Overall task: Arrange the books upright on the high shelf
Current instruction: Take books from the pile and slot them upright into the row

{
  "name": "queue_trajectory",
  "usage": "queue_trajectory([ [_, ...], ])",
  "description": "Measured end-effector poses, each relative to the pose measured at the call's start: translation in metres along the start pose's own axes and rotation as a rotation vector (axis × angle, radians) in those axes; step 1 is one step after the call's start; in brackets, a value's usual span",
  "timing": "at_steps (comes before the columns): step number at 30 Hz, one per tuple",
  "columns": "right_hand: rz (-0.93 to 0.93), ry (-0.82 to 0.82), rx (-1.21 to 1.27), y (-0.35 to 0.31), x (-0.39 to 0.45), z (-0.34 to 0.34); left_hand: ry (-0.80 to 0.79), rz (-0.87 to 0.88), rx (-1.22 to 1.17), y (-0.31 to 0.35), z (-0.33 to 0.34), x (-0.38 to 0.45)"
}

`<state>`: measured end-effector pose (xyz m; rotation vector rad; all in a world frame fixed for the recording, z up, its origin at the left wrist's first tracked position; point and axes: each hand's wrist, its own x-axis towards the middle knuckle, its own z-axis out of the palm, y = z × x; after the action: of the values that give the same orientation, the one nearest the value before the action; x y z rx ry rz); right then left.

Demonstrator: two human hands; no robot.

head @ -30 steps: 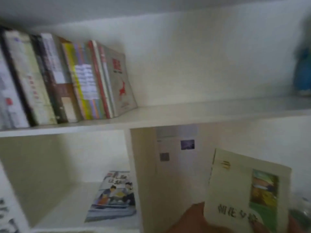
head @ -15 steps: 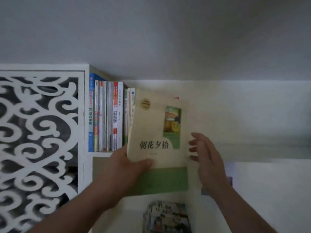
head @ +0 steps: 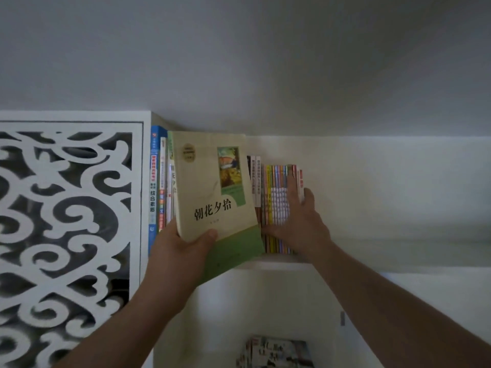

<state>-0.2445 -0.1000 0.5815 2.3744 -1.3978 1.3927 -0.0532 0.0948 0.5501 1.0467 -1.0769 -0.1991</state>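
Note:
A cream and green book (head: 212, 192) with a small cover picture is held up in front of the high shelf (head: 372, 252), tilted slightly. My left hand (head: 186, 251) grips its lower left corner, thumb on the cover. A row of upright books (head: 276, 208) with thin coloured spines stands on the shelf to its right. My right hand (head: 297, 221) lies on that row, fingers over the spines and the thumb low on them; its far side is hidden. More upright books (head: 156, 181), one with a blue spine, stand at the shelf's left end, partly hidden by the held book.
A white cut-out scroll panel (head: 66, 221) closes the shelf unit on the left. The ceiling (head: 239, 62) sits just above the book tops. The shelf runs bare to the right. A stack of illustrated books (head: 276, 353) lies on a lower shelf.
The view rose from the lower shelves to the high shelf. My left hand lifted the cream book up in front of it. My right hand moved onto the row of thin books.

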Motion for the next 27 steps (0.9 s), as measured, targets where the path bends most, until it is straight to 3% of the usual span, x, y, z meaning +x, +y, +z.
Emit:
queue_trajectory([
  [7,0.113,0.12,-0.051,-0.016,0.005,0.013,-0.053,0.084,0.0,0.011,0.042,0.011],
  [13,0.086,0.15,0.002,0.032,0.007,-0.021,-0.163,0.15,-0.003,0.019,0.095,0.01],
  [17,0.103,0.199,0.03,0.054,-0.004,-0.041,-0.04,0.214,-0.009,0.009,0.136,0.014],
  [21,0.075,0.204,0.037,0.048,-0.01,-0.043,0.0,0.289,0.272,-0.011,0.164,0.016],
  [27,0.028,0.176,0.014,0.009,-0.013,-0.016,-0.133,0.565,0.516,-0.047,0.14,0.034],
])
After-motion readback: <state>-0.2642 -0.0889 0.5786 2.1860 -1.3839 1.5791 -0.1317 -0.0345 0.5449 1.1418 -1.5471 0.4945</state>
